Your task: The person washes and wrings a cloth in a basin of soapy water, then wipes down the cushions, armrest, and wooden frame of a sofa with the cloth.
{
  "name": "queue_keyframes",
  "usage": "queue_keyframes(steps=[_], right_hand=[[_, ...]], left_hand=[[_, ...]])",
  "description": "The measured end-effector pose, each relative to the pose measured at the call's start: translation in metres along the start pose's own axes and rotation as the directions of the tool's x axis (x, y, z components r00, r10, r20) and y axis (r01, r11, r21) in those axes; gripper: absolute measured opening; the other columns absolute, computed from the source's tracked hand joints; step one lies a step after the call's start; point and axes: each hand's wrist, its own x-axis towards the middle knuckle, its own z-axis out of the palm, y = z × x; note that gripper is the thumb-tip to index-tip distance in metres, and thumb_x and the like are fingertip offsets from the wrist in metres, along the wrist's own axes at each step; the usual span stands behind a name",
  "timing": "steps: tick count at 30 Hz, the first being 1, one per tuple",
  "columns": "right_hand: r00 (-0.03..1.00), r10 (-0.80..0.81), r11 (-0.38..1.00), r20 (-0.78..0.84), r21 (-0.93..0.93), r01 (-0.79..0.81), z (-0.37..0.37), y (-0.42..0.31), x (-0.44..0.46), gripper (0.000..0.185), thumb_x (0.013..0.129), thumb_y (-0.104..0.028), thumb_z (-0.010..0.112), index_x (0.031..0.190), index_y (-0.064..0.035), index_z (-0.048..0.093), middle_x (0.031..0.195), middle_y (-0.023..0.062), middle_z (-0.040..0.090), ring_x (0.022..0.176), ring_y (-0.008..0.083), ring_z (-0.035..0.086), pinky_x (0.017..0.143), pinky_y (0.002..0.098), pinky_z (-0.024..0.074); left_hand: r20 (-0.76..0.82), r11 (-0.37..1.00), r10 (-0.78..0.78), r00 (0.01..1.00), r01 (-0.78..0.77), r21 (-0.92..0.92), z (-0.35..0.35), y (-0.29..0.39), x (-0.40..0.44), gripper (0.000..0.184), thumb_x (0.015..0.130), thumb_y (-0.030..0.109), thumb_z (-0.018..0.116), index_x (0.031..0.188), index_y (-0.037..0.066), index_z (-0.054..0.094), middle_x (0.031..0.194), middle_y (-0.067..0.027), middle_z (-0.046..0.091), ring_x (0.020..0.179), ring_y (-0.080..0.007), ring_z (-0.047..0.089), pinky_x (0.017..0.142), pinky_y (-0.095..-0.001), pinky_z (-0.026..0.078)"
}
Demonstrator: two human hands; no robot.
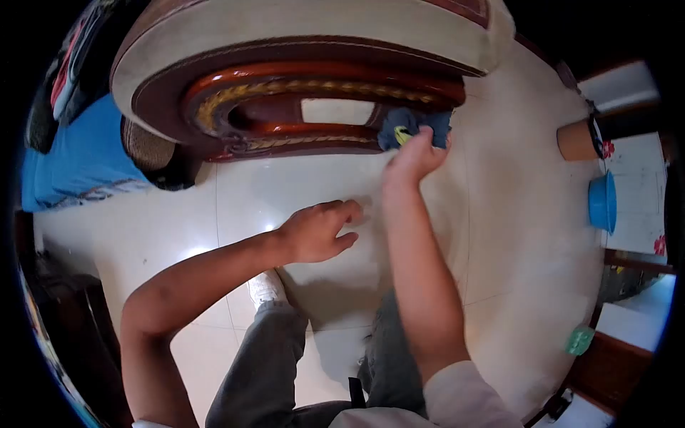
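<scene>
My right hand [419,155] holds a dark blue cloth [397,127] with a yellow-green patch against the right end of the sofa's carved wooden trim [285,85]. The trim is glossy red-brown with a gold braided pattern, below a cream and brown padded arm [307,25]. Over the tiled floor hangs my left hand [321,232], its fingers bent and thumb apart, with nothing in it.
A blue cloth [89,153] and a rolled brown item [146,146] lie at the left. On the right are a blue basin [602,202], a brown pot [576,140] and a green object [580,340]. My legs are below.
</scene>
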Motion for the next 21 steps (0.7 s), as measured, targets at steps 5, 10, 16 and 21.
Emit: queue_keyframes(steps=[5,10,16,21], right_hand=[[0.934,-0.221,0.862,0.282,-0.390,0.322,0.006,0.027,-0.022,0.071,0.094,-0.005,0.050,0.158,0.0053,0.023,0.150,0.0279,0.046,0.134,0.0367,0.051,0.115,0.0372,0.0348],[0.758,-0.361,0.630,0.543,-0.458,0.627,-0.012,0.046,-0.041,0.069,0.091,-0.004,0.056,0.153,0.0100,0.028,0.161,0.0360,0.022,0.151,0.0492,0.023,0.124,0.0459,0.0193],[0.588,-0.226,0.497,0.777,-0.427,0.755,-0.052,0.055,-0.042,0.063,0.082,0.002,0.063,0.143,0.0038,0.048,0.151,0.0363,0.039,0.142,0.0500,0.037,0.117,0.0454,0.0350],[0.866,0.194,0.488,0.460,-0.811,0.322,-0.073,0.028,-0.006,0.053,0.086,-0.005,0.068,0.137,0.0024,0.054,0.123,0.0272,0.067,0.110,0.0424,0.067,0.099,0.0457,0.0524]], left_hand=[[-0.206,0.891,-0.124,0.971,0.018,-0.454,0.027,-0.012,0.042,0.054,0.093,0.002,0.060,0.145,0.003,0.045,0.132,-0.0161,0.062,0.122,-0.0246,0.060,0.100,-0.0392,0.051],[-0.275,0.766,-0.222,0.935,-0.007,-0.642,0.073,-0.048,0.014,0.036,0.096,0.004,0.059,0.131,0.002,0.052,0.116,-0.0113,0.065,0.105,-0.0206,0.063,0.089,-0.0347,0.053],[0.092,0.780,-0.300,0.950,0.299,-0.550,0.137,-0.060,-0.056,0.031,0.096,0.004,0.061,0.126,0.002,0.054,0.111,-0.0077,0.064,0.102,-0.0177,0.063,0.087,-0.0335,0.051],[0.180,0.728,-0.265,0.947,0.318,-0.607,0.172,-0.041,-0.049,0.029,0.097,0.006,0.060,0.125,0.002,0.055,0.111,-0.0074,0.064,0.098,-0.0164,0.063,0.084,-0.0323,0.052]])
